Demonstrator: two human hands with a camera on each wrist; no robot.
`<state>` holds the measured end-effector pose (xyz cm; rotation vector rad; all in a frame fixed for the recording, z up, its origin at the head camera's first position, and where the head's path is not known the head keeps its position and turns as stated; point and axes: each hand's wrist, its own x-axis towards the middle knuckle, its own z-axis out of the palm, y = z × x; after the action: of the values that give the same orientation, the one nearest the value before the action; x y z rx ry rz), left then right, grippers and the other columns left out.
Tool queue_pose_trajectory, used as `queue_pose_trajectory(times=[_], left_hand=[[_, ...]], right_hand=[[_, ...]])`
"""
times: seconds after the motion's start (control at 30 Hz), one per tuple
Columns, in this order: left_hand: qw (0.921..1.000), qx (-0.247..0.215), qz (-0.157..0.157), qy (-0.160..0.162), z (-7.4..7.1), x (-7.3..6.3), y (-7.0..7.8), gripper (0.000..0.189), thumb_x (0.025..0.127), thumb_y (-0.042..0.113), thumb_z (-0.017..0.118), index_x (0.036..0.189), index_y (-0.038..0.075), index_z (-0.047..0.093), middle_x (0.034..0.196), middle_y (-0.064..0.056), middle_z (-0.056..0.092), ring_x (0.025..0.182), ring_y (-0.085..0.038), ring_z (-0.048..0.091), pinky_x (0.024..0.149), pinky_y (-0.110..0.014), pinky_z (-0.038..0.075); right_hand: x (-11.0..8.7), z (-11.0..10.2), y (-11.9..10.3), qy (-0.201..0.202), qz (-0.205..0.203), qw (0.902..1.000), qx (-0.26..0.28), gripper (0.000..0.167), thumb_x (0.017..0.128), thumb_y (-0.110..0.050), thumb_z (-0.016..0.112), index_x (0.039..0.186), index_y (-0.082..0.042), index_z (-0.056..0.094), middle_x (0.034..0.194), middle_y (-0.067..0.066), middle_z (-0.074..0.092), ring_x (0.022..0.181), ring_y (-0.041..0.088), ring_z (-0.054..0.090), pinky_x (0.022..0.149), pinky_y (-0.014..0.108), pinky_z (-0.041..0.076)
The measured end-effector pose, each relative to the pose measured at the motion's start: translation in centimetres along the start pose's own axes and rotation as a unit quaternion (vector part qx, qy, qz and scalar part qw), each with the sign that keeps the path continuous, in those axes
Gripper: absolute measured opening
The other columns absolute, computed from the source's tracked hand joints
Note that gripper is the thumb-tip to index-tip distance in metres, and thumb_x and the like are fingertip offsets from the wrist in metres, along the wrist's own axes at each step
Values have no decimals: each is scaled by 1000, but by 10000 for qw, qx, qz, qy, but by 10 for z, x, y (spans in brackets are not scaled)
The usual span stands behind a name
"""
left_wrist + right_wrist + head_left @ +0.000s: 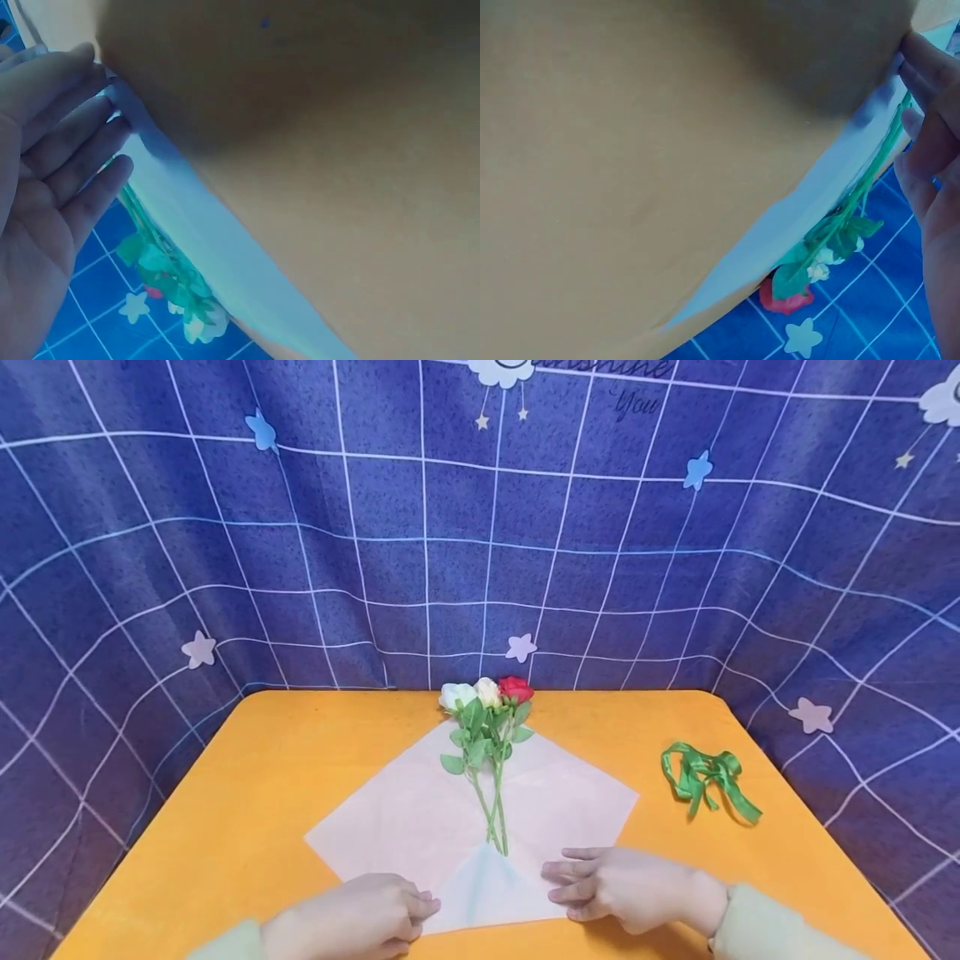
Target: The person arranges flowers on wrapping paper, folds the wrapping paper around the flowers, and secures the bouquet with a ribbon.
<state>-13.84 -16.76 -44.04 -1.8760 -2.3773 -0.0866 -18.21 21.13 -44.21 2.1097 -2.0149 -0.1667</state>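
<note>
A sheet of pale pink wrapping paper (397,818) lies on the orange table, its near corner folded up into a whitish triangular flap (487,893). Three roses, a white one (457,695), a cream one (487,692) and a red one (516,687), lie on the paper with their heads past its far corner. Their green stems (497,810) cross and end at the flap's tip. My left hand (367,914) touches the folded edge at the left, its fingers loosely extended in the left wrist view. At the flap's right side, my right hand (622,885) rests with fingers spread on the paper.
A loosely bunched green ribbon (705,779) lies on the right side of the orange table (247,777). Behind the table hangs a blue curtain (390,568) with a white grid and stars.
</note>
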Motion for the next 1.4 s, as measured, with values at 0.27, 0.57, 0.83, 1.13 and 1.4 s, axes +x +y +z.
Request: queue_pose_trajectory(times=[0.27,0.57,0.83,1.13,1.4], left_hand=[[9987,-257,-315,-319,2,6,-2,22,82,11,69,65,25,67,64,22,53,59,6,31,57,-6,30],[9993,252,-182,227,5,7,1,27,78,12,70,63,24,51,63,17,37,62,3,33,57,-6,26],[9946,913,-66,487,4,12,-2,30,67,14,72,60,22,43,59,16,38,58,-3,35,61,-15,30],[9948,911,-113,436,-7,16,-7,25,67,16,70,67,21,45,59,15,38,59,-5,40,66,-19,36],[9917,1215,-69,406,-22,27,-4,23,69,19,69,72,20,46,59,13,34,60,-8,35,68,-21,34]], right_hand=[[16,-5,-5,-71,-45,9997,-216,51,63,-5,68,113,-15,68,127,1,59,126,15,49,106,31,36],[38,-3,-9,-89,369,9981,492,38,77,-1,65,112,-15,67,115,-8,63,110,6,58,97,19,42],[68,2,-13,-64,1236,9905,599,36,91,-15,58,127,-24,56,86,-16,59,72,-1,47,72,14,40],[85,6,-14,280,1101,9927,-414,46,82,-16,61,124,-34,59,69,-15,47,59,3,37,59,16,20],[92,11,-11,233,942,9935,-595,41,82,-19,61,120,-34,60,87,-17,52,71,1,46,57,14,18]])
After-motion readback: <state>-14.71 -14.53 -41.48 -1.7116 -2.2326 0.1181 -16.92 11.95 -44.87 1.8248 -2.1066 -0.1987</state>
